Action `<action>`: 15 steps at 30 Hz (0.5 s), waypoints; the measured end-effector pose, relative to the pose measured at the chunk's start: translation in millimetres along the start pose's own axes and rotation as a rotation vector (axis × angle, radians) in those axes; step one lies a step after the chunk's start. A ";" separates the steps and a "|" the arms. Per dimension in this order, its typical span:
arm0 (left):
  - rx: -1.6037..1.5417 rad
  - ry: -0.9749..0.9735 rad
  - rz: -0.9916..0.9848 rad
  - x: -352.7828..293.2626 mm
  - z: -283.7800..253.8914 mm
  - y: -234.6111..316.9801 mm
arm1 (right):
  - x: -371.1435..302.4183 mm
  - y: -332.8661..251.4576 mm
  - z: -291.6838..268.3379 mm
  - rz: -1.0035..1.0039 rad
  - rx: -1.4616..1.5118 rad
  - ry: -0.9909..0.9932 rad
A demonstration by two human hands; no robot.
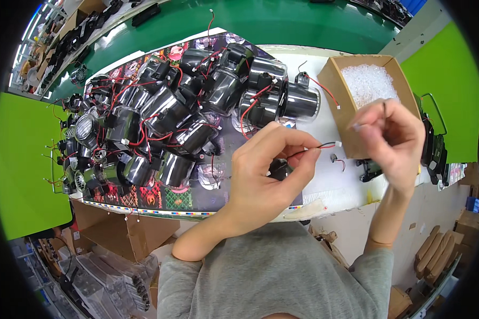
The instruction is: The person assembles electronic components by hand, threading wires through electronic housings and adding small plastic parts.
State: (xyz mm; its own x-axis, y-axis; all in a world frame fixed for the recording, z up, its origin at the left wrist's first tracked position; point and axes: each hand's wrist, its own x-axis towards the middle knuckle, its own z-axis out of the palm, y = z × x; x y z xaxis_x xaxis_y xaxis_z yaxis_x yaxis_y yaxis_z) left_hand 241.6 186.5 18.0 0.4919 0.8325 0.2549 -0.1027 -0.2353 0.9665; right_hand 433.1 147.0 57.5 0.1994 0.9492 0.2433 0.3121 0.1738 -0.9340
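Note:
My left hand (269, 170) pinches a red and black wire (327, 145) between thumb and forefinger. A small white connector (338, 144) on the wire's end points to the right, past the fingertips. To the right of it, my right hand (396, 143) is raised beside the cardboard box, thumb and forefinger pinched together. A tiny pale piece (356, 127) shows at its fingertips, too small to make out fully. Part of a dark housing (279, 169) shows behind my left hand, and whether the wire runs to it is hidden.
Many glossy black cylindrical housings (165, 110) with red wires are piled on the printed mat (218, 196) to the left. A cardboard box (332, 80) holds small clear plastic pieces (368, 84). A short wired part (335, 159) lies on the white table. Green panels (32, 165) flank both sides.

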 end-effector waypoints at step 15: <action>-0.082 0.207 0.054 1.2 10.6 -6.1 | -5.9 -3.5 26.0 -0.320 -0.122 0.005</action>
State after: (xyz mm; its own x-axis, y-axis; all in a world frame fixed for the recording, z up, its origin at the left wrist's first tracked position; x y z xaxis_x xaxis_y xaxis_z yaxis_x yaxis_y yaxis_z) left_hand 252.0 183.6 12.0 0.2968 0.9068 0.2993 -0.1985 -0.2480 0.9482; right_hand 406.6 147.6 52.5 0.0773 0.8502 0.5208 0.4683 0.4302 -0.7718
